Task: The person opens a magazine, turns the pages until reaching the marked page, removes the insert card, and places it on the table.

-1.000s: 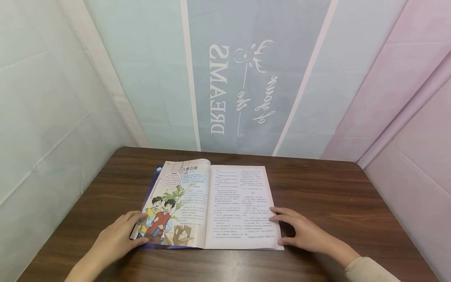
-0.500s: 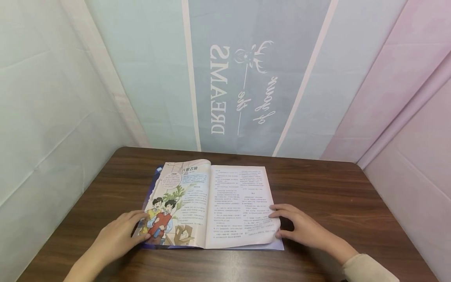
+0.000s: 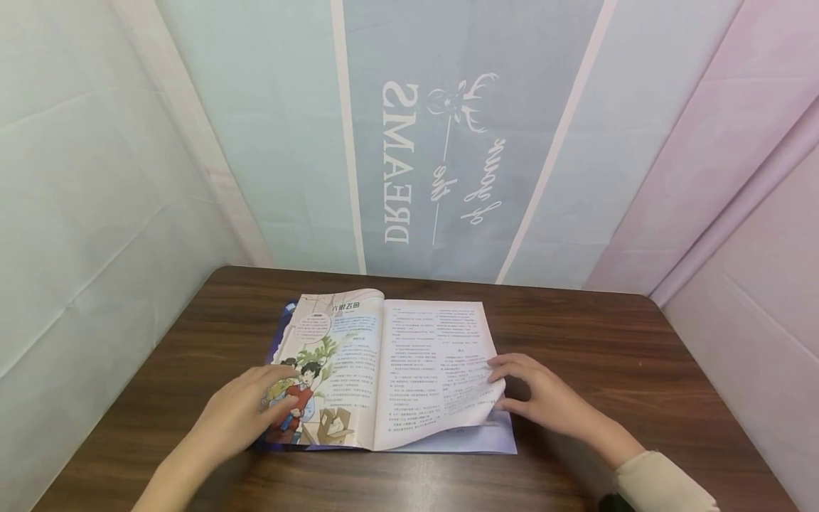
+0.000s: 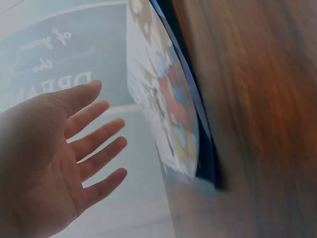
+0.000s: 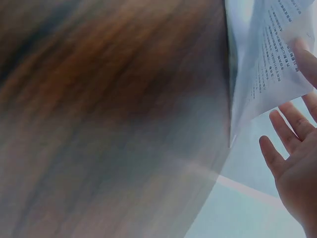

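An open magazine lies on the table, an illustration of two children on its left page and columns of print on its right. My right hand pinches the right page near its lower outer corner, thumb on one side and fingers on the other. That corner is raised and curls inward, baring part of the sheet beneath. Over the lower left of the magazine is my left hand, overlapping the picture; in the left wrist view its fingers are spread and grip nothing.
The dark wood-grain table extends on both sides of the magazine. Behind it hangs a pale blue cloth with mirrored lettering and a deer head. More cloth panels enclose the left and right sides.
My right hand has lifted the right page's lower corner and carried it upward and inward. My left hand has come off the left edge and shifted right and up over the picture.
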Motion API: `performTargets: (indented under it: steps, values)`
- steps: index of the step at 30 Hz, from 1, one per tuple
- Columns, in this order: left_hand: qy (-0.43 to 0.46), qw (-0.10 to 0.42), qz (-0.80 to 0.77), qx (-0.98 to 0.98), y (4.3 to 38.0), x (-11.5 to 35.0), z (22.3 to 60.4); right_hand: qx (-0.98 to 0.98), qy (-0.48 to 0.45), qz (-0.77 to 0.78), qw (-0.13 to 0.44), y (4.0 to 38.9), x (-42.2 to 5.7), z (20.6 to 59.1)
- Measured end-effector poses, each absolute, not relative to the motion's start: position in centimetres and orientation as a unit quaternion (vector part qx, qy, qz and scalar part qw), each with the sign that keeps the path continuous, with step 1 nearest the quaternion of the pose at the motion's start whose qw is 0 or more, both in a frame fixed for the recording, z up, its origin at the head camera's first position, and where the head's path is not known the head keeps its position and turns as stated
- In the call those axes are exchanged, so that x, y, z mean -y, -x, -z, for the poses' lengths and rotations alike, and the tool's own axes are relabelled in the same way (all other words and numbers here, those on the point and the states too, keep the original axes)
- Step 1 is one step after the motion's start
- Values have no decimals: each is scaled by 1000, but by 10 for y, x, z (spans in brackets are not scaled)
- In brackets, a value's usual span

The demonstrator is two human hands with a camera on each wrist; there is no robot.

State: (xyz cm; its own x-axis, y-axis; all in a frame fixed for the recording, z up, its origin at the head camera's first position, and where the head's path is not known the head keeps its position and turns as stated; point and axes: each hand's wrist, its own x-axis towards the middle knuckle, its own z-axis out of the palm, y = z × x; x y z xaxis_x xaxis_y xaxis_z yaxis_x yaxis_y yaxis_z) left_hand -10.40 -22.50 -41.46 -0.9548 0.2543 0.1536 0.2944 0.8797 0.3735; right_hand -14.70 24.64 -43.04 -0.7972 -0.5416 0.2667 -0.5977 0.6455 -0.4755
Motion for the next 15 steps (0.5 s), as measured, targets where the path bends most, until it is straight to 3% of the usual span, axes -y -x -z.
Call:
performTargets:
  steps: [15]
  values:
    - [241, 137, 219, 935, 108, 167, 409, 899, -320, -281, 104, 152, -227, 404]
